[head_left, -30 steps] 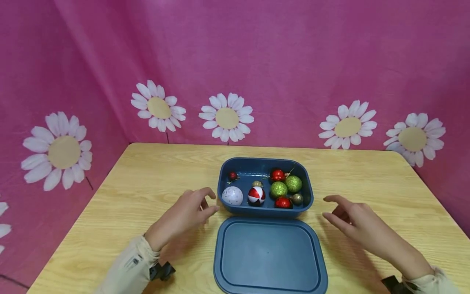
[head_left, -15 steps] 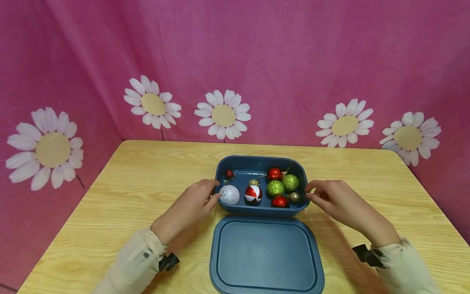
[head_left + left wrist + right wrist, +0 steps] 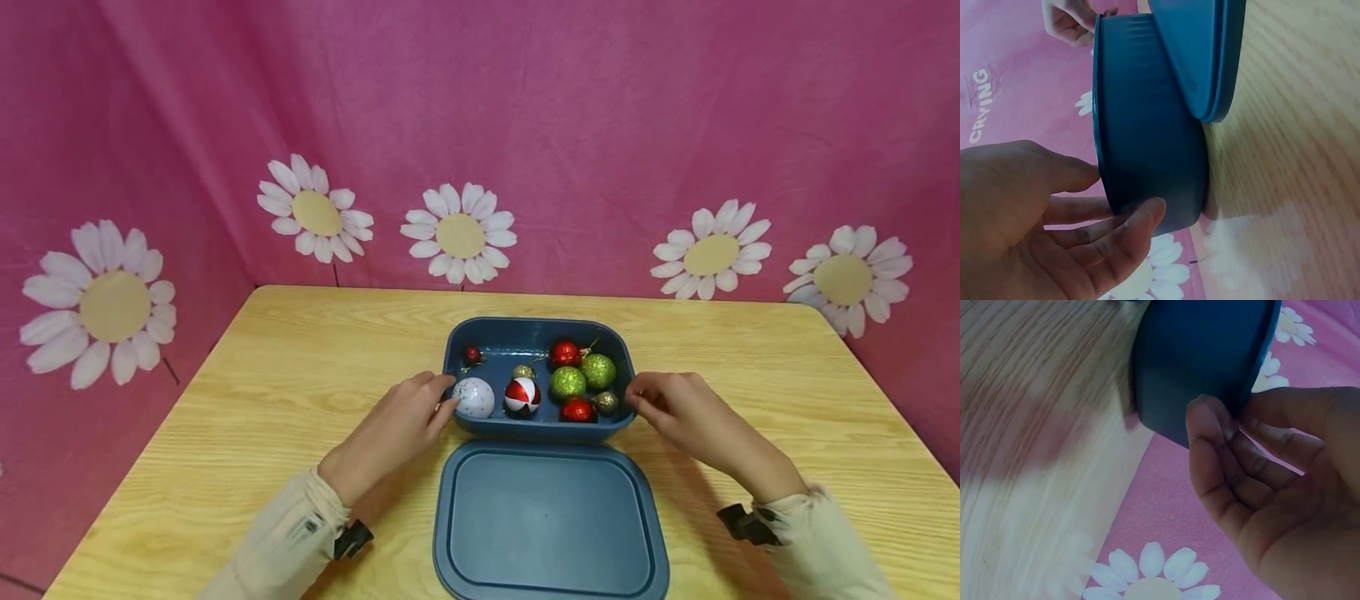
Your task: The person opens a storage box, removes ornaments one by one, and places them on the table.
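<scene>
We hold a dark blue tub (image 3: 540, 427) by its two short ends, near the middle of a pale wooden table (image 3: 262, 392). Our left hand (image 3: 390, 433) grips the tub's left wall, thumb against the outside and fingers curled toward the rim; the left wrist view shows the thumb and fingers pinching that wall. Our right hand (image 3: 693, 421) grips the right wall the same way, fingers bent over the rim and thumb pressed to the outer side.

Inside the tub lie ornaments: a white speckled ball (image 3: 474, 397) at the left, a red and white ball (image 3: 522, 395) beside it, two green glitter balls (image 3: 583, 377), three red balls (image 3: 565, 353) and two small gold ones (image 3: 606, 402).

The tub's blue lid (image 3: 551, 521) lies flat on the table just in front of the tub, its far edge touching the tub's near wall. A pink daisy-print cloth (image 3: 525, 125) hangs behind the table.
</scene>
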{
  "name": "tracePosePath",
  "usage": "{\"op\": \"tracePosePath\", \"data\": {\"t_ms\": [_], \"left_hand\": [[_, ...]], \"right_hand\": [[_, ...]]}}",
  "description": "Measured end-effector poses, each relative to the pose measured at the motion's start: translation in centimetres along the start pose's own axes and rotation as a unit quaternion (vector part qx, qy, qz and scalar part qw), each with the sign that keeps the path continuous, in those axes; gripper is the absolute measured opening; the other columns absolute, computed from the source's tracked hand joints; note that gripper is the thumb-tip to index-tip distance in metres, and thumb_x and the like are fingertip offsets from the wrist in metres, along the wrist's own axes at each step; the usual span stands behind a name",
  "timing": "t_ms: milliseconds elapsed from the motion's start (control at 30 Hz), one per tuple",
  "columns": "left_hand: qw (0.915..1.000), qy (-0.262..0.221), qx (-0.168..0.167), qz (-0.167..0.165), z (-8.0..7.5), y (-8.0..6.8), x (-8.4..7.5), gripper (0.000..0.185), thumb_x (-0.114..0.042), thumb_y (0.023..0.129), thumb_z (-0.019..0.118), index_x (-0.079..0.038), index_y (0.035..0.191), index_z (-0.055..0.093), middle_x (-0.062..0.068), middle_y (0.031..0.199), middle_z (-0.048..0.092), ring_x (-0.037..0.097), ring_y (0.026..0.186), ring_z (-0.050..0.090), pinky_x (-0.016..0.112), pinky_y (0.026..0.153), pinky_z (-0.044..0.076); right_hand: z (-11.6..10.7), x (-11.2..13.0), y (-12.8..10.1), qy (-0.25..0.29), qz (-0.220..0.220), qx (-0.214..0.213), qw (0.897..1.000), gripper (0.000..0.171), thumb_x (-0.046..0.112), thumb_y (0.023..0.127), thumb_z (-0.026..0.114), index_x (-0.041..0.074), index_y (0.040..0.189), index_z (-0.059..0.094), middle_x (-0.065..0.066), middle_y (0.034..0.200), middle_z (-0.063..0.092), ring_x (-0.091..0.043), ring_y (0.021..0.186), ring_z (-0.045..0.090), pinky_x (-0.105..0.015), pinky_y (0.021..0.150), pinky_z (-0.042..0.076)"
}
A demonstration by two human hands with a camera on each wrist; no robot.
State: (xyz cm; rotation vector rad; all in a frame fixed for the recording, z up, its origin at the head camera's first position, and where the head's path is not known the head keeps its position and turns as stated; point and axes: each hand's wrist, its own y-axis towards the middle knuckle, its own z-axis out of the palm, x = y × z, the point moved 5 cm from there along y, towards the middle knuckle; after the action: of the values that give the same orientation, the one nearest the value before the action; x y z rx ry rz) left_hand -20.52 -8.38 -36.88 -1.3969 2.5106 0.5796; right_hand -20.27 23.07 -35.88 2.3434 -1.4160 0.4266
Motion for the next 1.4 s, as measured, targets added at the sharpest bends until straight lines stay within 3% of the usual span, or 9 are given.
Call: {"op": "tracePosePath", "data": {"t_ms": [133,267,367,467,600,733,867,1167,1400], "left_hand": [[0.9997,-0.004,0.012,-0.021,0.1,0.1,0.2,0.034,-0.021,0.097,0.067,0.001,0.123,0.066,0.013,0.107,0.069,0.018,0.084,0.065,0.032,0.077,0.059],[0.9888,-0.105,0.046,-0.096,0.9,0.4,1.4,0.056,-0.027,0.097,0.066,-0.003,0.145,0.048,0.008,0.104,0.069,0.017,0.081,0.066,0.03,0.071,0.059],[0.9634,-0.218,0.073,-0.138,1.9,0.4,2.4,0.07,-0.028,0.098,0.065,-0.008,0.155,0.03,0.007,0.085,0.066,0.019,0.065,0.062,0.027,0.057,0.054],[0.9324,-0.316,0.091,-0.15,2.7,0.5,3.1,0.077,-0.026,0.098,0.066,-0.014,0.158,0.019,0.01,0.077,0.067,0.022,0.056,0.062,0.029,0.051,0.052],[0.8936,-0.411,0.104,-0.148,3.3,0.6,3.6,0.08,-0.021,0.097,0.066,-0.02,0.159,0.015,0.012,0.071,0.066,0.022,0.05,0.06,0.03,0.048,0.052],[0.8732,-0.452,0.11,-0.146,3.6,0.8,3.8,0.082,-0.02,0.097,0.066,-0.022,0.159,0.013,0.013,0.069,0.066,0.02,0.049,0.058,0.029,0.048,0.051],[0.8726,-0.454,0.104,-0.147,3.5,0.9,3.9,0.083,-0.022,0.096,0.068,-0.024,0.159,0.013,0.013,0.071,0.067,0.021,0.051,0.06,0.03,0.05,0.052],[0.8729,-0.457,0.096,-0.142,3.4,0.9,3.5,0.085,-0.022,0.096,0.069,-0.022,0.159,0.013,0.012,0.072,0.068,0.021,0.055,0.063,0.028,0.052,0.051],[0.8772,-0.448,0.088,-0.148,3.4,0.9,3.7,0.084,-0.019,0.095,0.069,-0.021,0.159,0.015,0.012,0.071,0.067,0.022,0.056,0.064,0.029,0.052,0.052]], "right_hand": [[0.1,-0.1,0.1,-0.012,0.003,-0.008,1.0,0.008,0.009,0.097,0.064,0.007,0.094,0.072,0.008,0.069,0.056,-0.003,0.058,0.044,-0.023,0.052,0.04],[0.3,-0.1,0.0,-0.033,0.001,-0.045,0.998,0.004,0.006,0.093,0.068,0.006,0.093,0.072,0.006,0.07,0.054,-0.006,0.059,0.042,-0.024,0.052,0.038],[0.6,0.2,0.0,-0.05,-0.017,-0.108,0.993,0.008,0.0,0.087,0.071,0.005,0.094,0.071,0.002,0.072,0.051,-0.01,0.064,0.042,-0.026,0.055,0.038],[1.3,0.8,0.1,-0.047,-0.056,-0.151,0.986,0.014,-0.001,0.083,0.075,0.005,0.096,0.072,-0.001,0.079,0.058,-0.015,0.073,0.048,-0.032,0.062,0.042],[2.8,1.4,0.5,-0.011,-0.08,-0.129,0.988,0.013,0.006,0.085,0.077,0.006,0.098,0.075,-0.002,0.091,0.071,-0.023,0.091,0.058,-0.047,0.085,0.042],[4.2,1.3,0.8,0.035,-0.009,-0.076,0.996,0.021,0.025,0.095,0.069,0.009,0.107,0.076,-0.004,0.102,0.069,-0.024,0.103,0.056,-0.054,0.093,0.04],[4.8,1.1,0.9,0.05,0.061,-0.046,0.996,0.033,0.037,0.099,0.062,0.01,0.114,0.074,-0.009,0.11,0.062,-0.024,0.109,0.05,-0.053,0.09,0.042],[3.9,1.2,1.3,0.095,0.081,-0.054,0.991,0.018,0.026,0.091,0.074,0.008,0.094,0.077,-0.005,0.094,0.063,-0.023,0.095,0.052,-0.039,0.078,0.043],[4.6,1.4,2.0,0.062,0.115,-0.031,0.991,0.039,0.046,0.087,0.075,0.008,0.093,0.079,-0.001,0.082,0.067,-0.022,0.088,0.055,-0.036,0.071,0.045]]}}
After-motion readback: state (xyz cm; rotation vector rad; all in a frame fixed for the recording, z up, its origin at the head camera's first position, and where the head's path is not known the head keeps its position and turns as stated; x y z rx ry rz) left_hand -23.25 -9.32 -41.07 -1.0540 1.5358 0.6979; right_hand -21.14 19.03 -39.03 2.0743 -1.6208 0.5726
